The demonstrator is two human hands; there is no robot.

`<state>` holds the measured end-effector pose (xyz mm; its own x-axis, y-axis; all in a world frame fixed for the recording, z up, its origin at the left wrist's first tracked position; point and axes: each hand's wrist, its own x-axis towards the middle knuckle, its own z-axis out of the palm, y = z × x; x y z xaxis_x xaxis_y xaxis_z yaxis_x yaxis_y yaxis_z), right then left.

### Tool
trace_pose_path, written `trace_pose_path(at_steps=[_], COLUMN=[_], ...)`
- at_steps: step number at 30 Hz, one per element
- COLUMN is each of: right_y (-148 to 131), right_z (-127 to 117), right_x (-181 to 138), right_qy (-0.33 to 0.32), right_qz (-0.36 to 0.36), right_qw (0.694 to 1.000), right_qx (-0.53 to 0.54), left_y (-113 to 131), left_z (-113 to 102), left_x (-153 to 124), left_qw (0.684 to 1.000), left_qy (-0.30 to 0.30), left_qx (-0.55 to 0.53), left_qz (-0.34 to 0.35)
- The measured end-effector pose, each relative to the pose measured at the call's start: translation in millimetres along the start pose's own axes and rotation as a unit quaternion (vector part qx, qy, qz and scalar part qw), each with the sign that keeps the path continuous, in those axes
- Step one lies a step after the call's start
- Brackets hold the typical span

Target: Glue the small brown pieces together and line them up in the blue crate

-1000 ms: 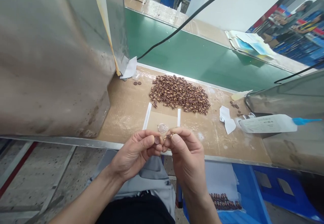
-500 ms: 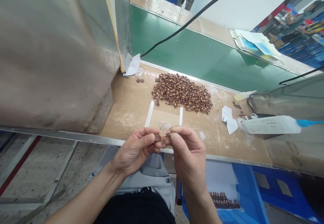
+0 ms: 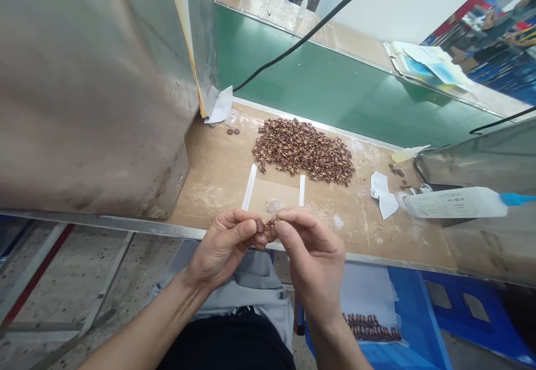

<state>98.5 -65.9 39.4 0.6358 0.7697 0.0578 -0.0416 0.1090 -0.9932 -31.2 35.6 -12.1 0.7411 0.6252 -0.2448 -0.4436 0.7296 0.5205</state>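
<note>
My left hand (image 3: 224, 247) pinches a small brown disc (image 3: 260, 225) between thumb and fingers, just in front of the bench edge. My right hand (image 3: 312, 253) meets it, fingertips pinched on a tiny brown and gold part (image 3: 272, 222). The two pieces touch or nearly touch. Behind the hands, a small clear round piece (image 3: 274, 206) lies on the cardboard mat (image 3: 218, 174) between two white strips (image 3: 249, 187). Farther back sits a large pile of brown and gold parts (image 3: 304, 150).
A big metal housing (image 3: 92, 91) fills the left. A green conveyor belt (image 3: 335, 96) runs behind, crossed by a black cable (image 3: 293, 46). A white tube with a blue tip (image 3: 456, 203), paper scraps (image 3: 383, 194), loose discs (image 3: 233, 131) and a blue bin (image 3: 377, 325) with parts lie around.
The view has drifted a little. My hands stay together at the bench edge, and the two small pieces have come slightly closer.
</note>
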Motion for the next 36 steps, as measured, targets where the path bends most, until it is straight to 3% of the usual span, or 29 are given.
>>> trace_pose_path(at_steps=[25,36], right_y=[-3.4,0.7], right_z=[0.0,-6.1], right_x=[1.8,0.9], right_qy=[-0.012,-0.013], right_qz=[-0.013,-0.092], right_qw=[1.000,0.991], right_qx=[-0.018,-0.101], left_y=[2.2,5.6], left_z=[5.3,9.0], left_x=[1.8,-0.8], left_qw=[1.000,0.999], left_qy=[-0.013,0.011], left_qx=[-0.002,0.024], left_qz=[-0.013,-0.019])
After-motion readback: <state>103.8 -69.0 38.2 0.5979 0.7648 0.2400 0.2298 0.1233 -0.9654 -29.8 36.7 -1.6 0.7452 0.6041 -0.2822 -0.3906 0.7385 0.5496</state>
